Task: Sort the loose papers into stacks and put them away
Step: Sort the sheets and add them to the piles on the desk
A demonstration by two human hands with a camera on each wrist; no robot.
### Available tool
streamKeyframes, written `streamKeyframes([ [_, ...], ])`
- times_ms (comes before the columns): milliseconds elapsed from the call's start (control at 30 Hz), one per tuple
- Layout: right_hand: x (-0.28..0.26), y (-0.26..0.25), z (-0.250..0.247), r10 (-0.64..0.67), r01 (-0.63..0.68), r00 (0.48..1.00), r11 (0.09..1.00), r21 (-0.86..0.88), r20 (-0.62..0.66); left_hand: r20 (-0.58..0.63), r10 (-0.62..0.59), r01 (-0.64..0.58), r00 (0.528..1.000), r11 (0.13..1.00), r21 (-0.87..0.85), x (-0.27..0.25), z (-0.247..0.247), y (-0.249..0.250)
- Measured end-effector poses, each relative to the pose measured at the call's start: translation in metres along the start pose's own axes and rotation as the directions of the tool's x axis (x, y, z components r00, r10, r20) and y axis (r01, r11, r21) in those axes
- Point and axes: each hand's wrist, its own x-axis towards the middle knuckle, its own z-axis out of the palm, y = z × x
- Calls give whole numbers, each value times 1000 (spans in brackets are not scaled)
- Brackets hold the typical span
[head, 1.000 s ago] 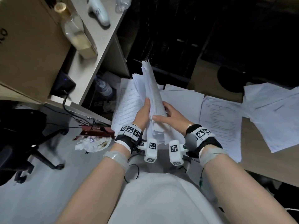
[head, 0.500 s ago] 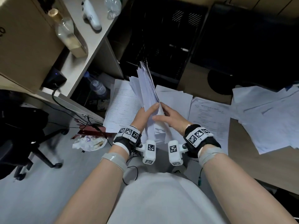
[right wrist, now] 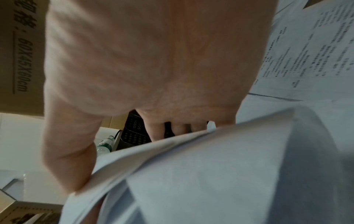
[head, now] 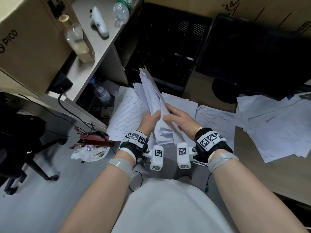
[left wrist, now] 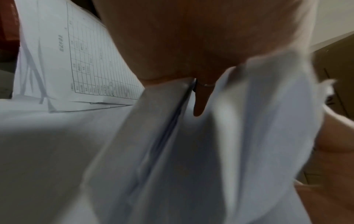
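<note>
Papers (head: 152,98), a thick uneven bundle, stand on edge above the near edge of the desk (head: 252,167), tilted away from the person. The left hand (head: 149,121) grips the bundle's left face low down, fingers curled round it. The right hand (head: 180,121) clasps the right face, thumb on the near side and fingers wrapped behind, as the right wrist view shows. The sheets are not squared: corners stick out at the top and several shorter edges show at the bottom, near the wrists.

More loose sheets (head: 276,125) lie scattered flat on the desk to the right, and a lined form (head: 127,113) lies flat to the left, partly over the desk's edge. A black mesh file tray (head: 161,52) stands behind the bundle, probably where the stacks belong.

The main risk, judging from the ragged edges, is that inner sheets slide out of the bundle if either grip loosens while the stack is tapped square; they could drop to the floor (head: 33,207) just below. The overhanging lined form could also be knocked off by a passing wrist.
</note>
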Motion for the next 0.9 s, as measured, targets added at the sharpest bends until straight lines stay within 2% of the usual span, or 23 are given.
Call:
streamKeyframes([
  [200,11,-9,22,-67,66,997,997,-31,-33,-63,123,-111,990,981,162,16,-37,3],
  [333,24,-13,36,-40,28,995,991,-134,-88,-112,123,-97,986,973,210,33,-53,8],
  [400,27,-16,42,-58,37,989,987,-158,-134,-73,104,-88,992,977,195,35,-57,16],
  [467,31,-13,46,-66,41,984,987,-153,-164,14,77,-79,997,984,162,34,-61,22],
  [567,38,-11,52,-57,30,983,988,-152,-174,109,28,-41,994,993,113,34,-65,22],
  [700,40,-11,58,-83,55,981,986,-160,-178,147,-51,39,988,996,86,35,-70,21],
  [900,31,-14,50,-119,94,986,975,-203,-118,117,-11,17,993,999,-51,24,-64,20],
])
